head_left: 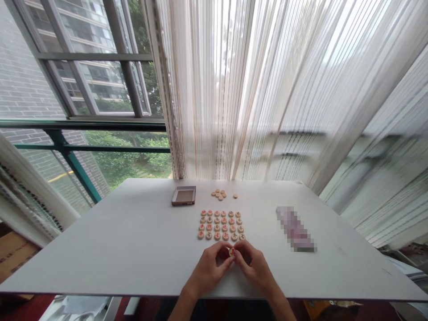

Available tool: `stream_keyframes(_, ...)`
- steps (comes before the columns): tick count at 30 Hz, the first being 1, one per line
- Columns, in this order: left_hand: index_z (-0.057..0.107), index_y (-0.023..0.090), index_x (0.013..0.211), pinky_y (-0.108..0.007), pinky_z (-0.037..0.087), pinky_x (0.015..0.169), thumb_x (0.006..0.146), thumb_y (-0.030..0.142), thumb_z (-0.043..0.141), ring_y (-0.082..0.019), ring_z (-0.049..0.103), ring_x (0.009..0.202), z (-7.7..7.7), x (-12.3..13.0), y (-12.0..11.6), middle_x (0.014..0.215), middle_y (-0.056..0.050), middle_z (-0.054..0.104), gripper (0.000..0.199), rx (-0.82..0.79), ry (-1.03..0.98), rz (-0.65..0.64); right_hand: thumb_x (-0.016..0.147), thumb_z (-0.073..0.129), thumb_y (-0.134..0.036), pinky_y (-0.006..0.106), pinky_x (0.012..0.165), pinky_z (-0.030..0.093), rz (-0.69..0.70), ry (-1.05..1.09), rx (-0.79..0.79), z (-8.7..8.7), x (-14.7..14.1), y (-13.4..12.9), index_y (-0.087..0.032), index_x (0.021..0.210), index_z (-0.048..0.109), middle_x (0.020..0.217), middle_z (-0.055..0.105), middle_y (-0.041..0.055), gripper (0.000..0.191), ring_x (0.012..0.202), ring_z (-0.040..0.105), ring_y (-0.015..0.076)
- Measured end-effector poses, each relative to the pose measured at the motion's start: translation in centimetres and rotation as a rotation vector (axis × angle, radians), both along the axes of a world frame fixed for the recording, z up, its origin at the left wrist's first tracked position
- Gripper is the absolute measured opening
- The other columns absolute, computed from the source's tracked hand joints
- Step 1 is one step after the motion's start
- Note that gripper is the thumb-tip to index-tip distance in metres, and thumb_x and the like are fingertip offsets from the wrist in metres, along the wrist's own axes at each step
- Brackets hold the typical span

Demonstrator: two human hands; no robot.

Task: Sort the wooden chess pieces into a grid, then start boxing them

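Between the fingertips of my left hand and my right hand is a round wooden piece with a red character on its face. Both hands pinch it near the table's front edge. Just beyond them, several similar pieces with red or black characters lie in neat rows, character side up. Farther back sits a loose cluster of plain-looking pieces, with a single piece apart on its right.
A shallow open box rests at the back of the white table, left of the cluster. On the right lies a pinkish, pixelated flat object. Behind the table hang sheer curtains, beside an open window.
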State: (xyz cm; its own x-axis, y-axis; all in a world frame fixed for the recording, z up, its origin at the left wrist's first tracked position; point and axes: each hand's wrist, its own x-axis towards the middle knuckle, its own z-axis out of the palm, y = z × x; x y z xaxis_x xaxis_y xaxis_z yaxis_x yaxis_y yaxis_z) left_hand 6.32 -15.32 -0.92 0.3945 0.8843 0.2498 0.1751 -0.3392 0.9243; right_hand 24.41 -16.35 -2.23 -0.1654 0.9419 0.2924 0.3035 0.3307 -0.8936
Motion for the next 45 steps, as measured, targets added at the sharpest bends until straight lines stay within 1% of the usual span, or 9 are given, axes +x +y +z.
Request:
stream_keyframes(7,0.064,0.019,0.111,-0.027,0.054,0.077,0.093,0.032,0.061,-0.018,0.067,0.081,-0.3,0.0,0.1,0.093,-0.005,0.072,0.022,-0.006,-0.019,0.012,0.094,0.058,-0.029,0.029,0.077,0.053,0.046,0.027,0.004,0.1,0.0,-0.1,-0.022,0.106,0.06,0.093,0.072,0.0035,0.014,0.083,0.069,0.0191)
stream_keyframes(12,0.063,0.02,0.113,-0.028,0.054,0.077,0.093,0.033,0.059,-0.018,0.068,0.082,-0.5,0.0,0.2,0.091,-0.004,0.073,0.024,-0.022,-0.041,0.012,0.093,0.06,-0.028,0.028,0.074,0.053,0.038,-0.001,0.025,0.2,0.0,-0.2,-0.022,0.106,0.059,0.09,0.071,0.0026,0.014,0.077,0.066,0.0175)
stream_keyframes(17,0.062,0.02,0.111,-0.027,0.054,0.078,0.093,0.034,0.059,-0.019,0.07,0.083,-0.7,0.0,0.3,0.093,-0.005,0.074,0.022,-0.036,-0.055,0.008,0.092,0.061,-0.027,0.028,0.074,0.053,0.04,0.006,0.039,0.0,-0.1,0.0,-0.022,0.106,0.06,0.091,0.07,0.0022,0.015,0.078,0.065,0.0168)
stream_keyframes(23,0.064,0.019,0.102,-0.023,0.05,0.062,0.091,0.04,0.063,-0.017,0.066,0.067,-1.5,0.2,0.7,0.073,-0.002,0.07,0.024,-0.05,0.009,0.099,0.09,0.062,-0.026,0.026,0.071,0.052,0.04,-0.019,0.035,-0.4,-0.2,0.0,-0.023,0.106,0.062,0.086,0.07,0.0006,0.016,0.075,0.064,0.0158)
stream_keyframes(29,0.065,0.019,0.095,-0.022,0.047,0.056,0.091,0.043,0.061,-0.015,0.063,0.059,-1.6,0.5,0.6,0.067,-0.002,0.07,0.025,-0.075,0.002,0.129,0.088,0.064,-0.023,0.026,0.072,0.053,0.055,-0.021,0.059,-0.5,-0.2,-0.1,-0.022,0.105,0.062,0.086,0.069,0.001,0.017,0.075,0.064,0.0158)
stream_keyframes(32,0.065,0.019,0.094,-0.022,0.048,0.056,0.092,0.044,0.058,-0.015,0.064,0.056,-1.4,0.4,0.6,0.067,-0.001,0.07,0.027,-0.093,0.001,0.116,0.089,0.064,-0.024,0.026,0.071,0.053,0.059,-0.021,0.054,-0.2,-0.3,-0.2,-0.021,0.103,0.063,0.087,0.068,0.0017,0.014,0.076,0.064,0.0159)
stream_keyframes(36,0.065,0.019,0.095,-0.024,0.05,0.059,0.094,0.044,0.056,-0.016,0.066,0.059,-1.1,0.3,0.5,0.069,-0.002,0.072,0.027,-0.088,-0.008,0.104,0.089,0.064,-0.028,0.027,0.071,0.053,0.061,-0.03,0.04,0.2,-0.3,-0.4,-0.021,0.102,0.065,0.086,0.069,0.0023,0.014,0.075,0.064,0.0165)
stream_keyframes(40,0.065,0.019,0.102,-0.024,0.051,0.061,0.096,0.041,0.051,-0.016,0.067,0.063,-1.0,0.2,0.4,0.073,-0.002,0.072,0.027,-0.094,-0.025,0.083,0.089,0.064,-0.034,0.028,0.072,0.054,0.043,-0.027,0.048,0.2,-0.2,-0.3,-0.021,0.1,0.065,0.085,0.069,0.0033,0.017,0.075,0.065,0.0175)
stream_keyframes(45,0.064,0.019,0.11,-0.024,0.051,0.063,0.098,0.038,0.049,-0.016,0.066,0.065,-1.1,0.1,0.4,0.076,-0.002,0.071,0.027,-0.083,-0.019,0.064,0.091,0.063,-0.033,0.028,0.072,0.054,0.033,-0.042,0.039,0.0,-0.2,-0.2,-0.02,0.102,0.063,0.085,0.069,0.0031,0.017,0.075,0.065,0.0172)
